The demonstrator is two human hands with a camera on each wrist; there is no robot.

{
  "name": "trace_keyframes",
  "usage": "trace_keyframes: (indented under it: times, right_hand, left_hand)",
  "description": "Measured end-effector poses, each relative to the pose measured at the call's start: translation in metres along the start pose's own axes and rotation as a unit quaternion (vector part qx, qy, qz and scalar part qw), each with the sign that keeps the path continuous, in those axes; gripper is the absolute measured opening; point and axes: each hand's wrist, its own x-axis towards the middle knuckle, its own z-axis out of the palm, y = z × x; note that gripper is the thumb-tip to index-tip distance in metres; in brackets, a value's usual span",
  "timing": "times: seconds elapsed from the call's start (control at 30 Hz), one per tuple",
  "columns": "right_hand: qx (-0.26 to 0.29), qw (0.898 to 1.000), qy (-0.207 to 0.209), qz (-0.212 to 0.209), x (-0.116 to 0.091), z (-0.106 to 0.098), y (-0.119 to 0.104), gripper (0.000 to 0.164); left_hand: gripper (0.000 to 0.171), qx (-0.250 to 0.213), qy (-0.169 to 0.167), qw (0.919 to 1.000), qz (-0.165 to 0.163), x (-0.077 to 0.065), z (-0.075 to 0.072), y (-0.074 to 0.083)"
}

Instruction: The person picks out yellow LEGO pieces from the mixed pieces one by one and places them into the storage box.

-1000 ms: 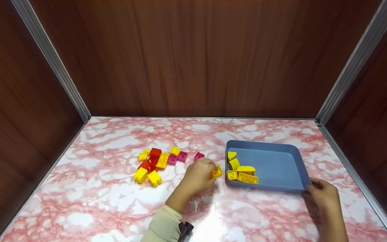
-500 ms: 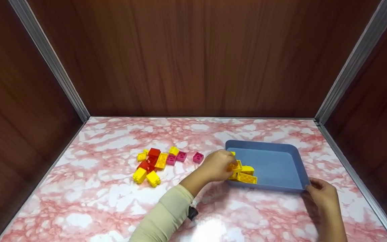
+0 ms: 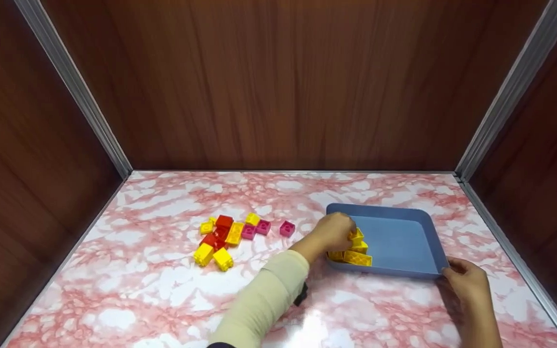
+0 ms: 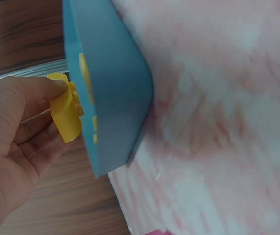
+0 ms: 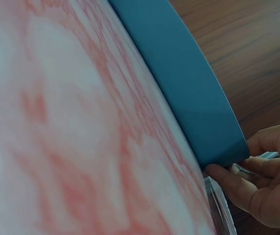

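Note:
My left hand [image 3: 332, 233] is over the left side of a blue-grey tray [image 3: 380, 210], pinching a yellow toy brick [image 3: 357, 235]. In the left wrist view, thumb and fingers grip this brick [image 4: 65, 113] just above the tray's rim, its studs facing the tray. Several more yellow bricks [image 3: 358, 259] lie inside along the left end, partly hidden by the hand. At the near right corner, my right hand [image 3: 467, 281] holds the tray; the right wrist view has its thumb and fingers around the corner of the tray wall [image 5: 189, 93].
Left of the tray, a loose group of bricks lies on the pink marbled table [image 3: 128, 290]: red ones [image 3: 224, 222], yellow ones [image 3: 223, 259] and magenta ones [image 3: 263, 227]. A single magenta brick [image 3: 287, 228] sits nearer the tray. Brown wood-look panels [image 3: 293, 87] enclose the back and sides.
My left hand has carried the yellow brick rightward from the table beside the tray to over the tray's left part. The right hand has stayed at the tray's corner.

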Motion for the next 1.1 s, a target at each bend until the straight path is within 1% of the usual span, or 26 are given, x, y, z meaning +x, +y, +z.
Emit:
trace_keyframes:
  times: [0.1, 0.2, 0.3, 0.37, 0.5, 0.53, 0.67, 0.87, 0.97, 1.1]
  right_hand:
    - [-0.004, 1.0, 0.002, 0.001, 0.0, 0.001, 0.0, 0.045]
    - [-0.001, 1.0, 0.006, 0.004, 0.0, 0.002, 0.001, 0.045]
    - [0.004, 1.0, 0.008, 0.006, -0.001, 0.002, 0.0, 0.045]
    - [0.002, 1.0, 0.008, 0.006, -0.001, 0.002, -0.001, 0.045]
    - [-0.017, 1.0, 0.012, -0.001, -0.001, 0.002, -0.003, 0.044]
    - [-0.021, 1.0, 0.014, -0.002, -0.001, 0.002, -0.003, 0.044]
    - [-0.03, 0.999, 0.024, -0.007, 0.0, 0.002, -0.002, 0.043]
    - [-0.023, 0.999, 0.033, -0.012, 0.0, 0.003, -0.001, 0.044]
    - [-0.02, 0.999, 0.031, -0.012, 0.001, 0.002, 0.0, 0.044]
    - [-0.026, 0.999, 0.031, -0.01, 0.001, 0.002, 0.001, 0.044]
  left_hand:
    - [0.016, -0.011, -0.001, 0.9998, -0.014, 0.008, 0.006, 0.002]
    - [0.007, -0.026, 0.0, 0.9992, -0.03, 0.012, 0.008, 0.003]
    - [0.008, -0.032, -0.003, 0.9989, -0.034, 0.013, 0.006, 0.003]
    - [0.011, -0.039, -0.012, 0.9983, -0.041, 0.012, 0.004, 0.002]
    - [0.027, -0.054, -0.017, 0.9971, -0.05, 0.01, 0.003, -0.001]
    - [0.029, -0.06, -0.017, 0.9967, -0.052, 0.01, 0.003, -0.002]
    - [0.03, -0.068, -0.005, 0.9965, -0.047, 0.007, 0.003, -0.006]
    - [0.028, -0.08, 0.011, 0.9959, -0.041, 0.0, 0.001, -0.015]
    - [0.026, -0.076, 0.02, 0.9963, -0.034, -0.006, 0.0, -0.018]
    - [0.024, -0.069, 0.04, 0.9967, -0.016, -0.017, -0.001, -0.021]
